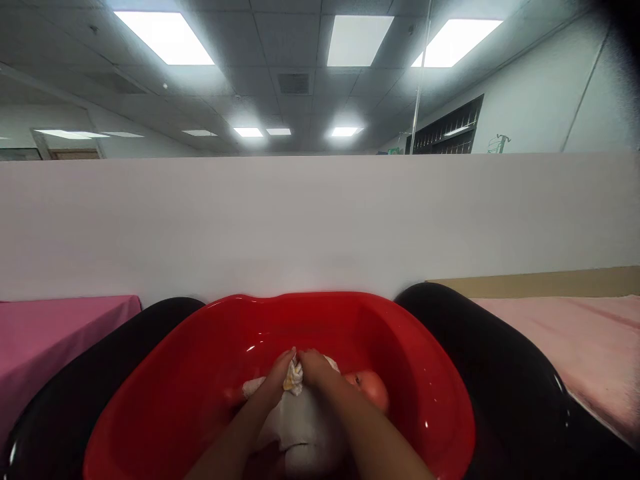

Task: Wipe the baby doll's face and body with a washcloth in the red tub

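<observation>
A baby doll [373, 390] lies in a red baby bathtub [165, 400], its head to the right and partly behind my right forearm. Its pale, light-coloured body [300, 423] shows between my arms. Over the doll, near the tub's middle, a small white cloth with yellowish marks [294, 379] is bunched up between my hands. My left hand [281, 367] is closed on the cloth's left side, thumb upward. Against its right side, my right hand [315, 365] is closed on it too, with most of its fingers hidden from view.
The tub sits in a glossy black surround [480, 353]. To the left is a surface with a pink cover [65, 340], and to the right a paler pink padded surface [575, 340]. A white partition [300, 227] stands right behind the tub.
</observation>
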`<state>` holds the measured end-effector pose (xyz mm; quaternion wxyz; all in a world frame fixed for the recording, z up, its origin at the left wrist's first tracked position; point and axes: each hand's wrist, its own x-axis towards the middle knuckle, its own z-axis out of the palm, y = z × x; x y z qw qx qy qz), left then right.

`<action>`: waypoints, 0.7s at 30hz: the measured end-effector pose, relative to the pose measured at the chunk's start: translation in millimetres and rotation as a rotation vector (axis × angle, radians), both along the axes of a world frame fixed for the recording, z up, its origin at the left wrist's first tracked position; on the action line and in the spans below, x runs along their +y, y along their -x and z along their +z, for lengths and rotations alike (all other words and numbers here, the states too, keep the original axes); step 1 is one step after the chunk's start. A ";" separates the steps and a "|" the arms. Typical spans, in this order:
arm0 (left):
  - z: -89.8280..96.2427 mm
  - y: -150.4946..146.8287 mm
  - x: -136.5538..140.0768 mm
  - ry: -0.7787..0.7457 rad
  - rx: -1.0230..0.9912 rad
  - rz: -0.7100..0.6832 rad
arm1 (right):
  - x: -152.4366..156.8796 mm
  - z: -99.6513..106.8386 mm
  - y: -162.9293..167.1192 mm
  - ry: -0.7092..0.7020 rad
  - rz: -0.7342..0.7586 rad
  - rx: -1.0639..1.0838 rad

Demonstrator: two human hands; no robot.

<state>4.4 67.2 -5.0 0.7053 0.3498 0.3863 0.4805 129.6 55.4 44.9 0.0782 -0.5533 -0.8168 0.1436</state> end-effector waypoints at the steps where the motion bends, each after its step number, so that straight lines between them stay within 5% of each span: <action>1: -1.4 0.3 0.5 0.008 -0.022 -0.003 | 0.4 1.5 0.7 0.021 -0.007 -0.009; 14: 14.5 0.9 -13.7 -0.103 0.087 -0.106 | -6.6 17.6 -7.4 0.049 -0.036 0.198; 21: 20.7 0.8 -11.6 -0.115 0.237 -0.094 | 1.0 39.2 -11.1 0.059 -0.205 0.829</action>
